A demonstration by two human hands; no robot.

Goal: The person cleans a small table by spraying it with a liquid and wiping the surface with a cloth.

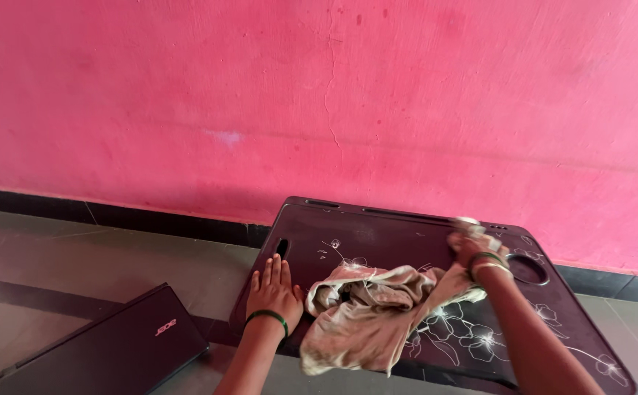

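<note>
A dark low table [377, 234] with white flower drawings stands against the pink wall. My left hand [274, 291] lies flat on its left edge, fingers together, a green bangle on the wrist. My right hand [473, 245] is closed on a crumpled beige cloth [366, 311] and presses it to the tabletop near the far right; bangles ring that wrist. Most of the cloth trails back across the table's middle and hangs over the near edge.
A closed black laptop [107, 344] lies on the grey tiled floor to the left of the table. A round cup recess [527, 267] sits in the table's right side, a slot [282, 247] in its left. Black skirting runs along the wall.
</note>
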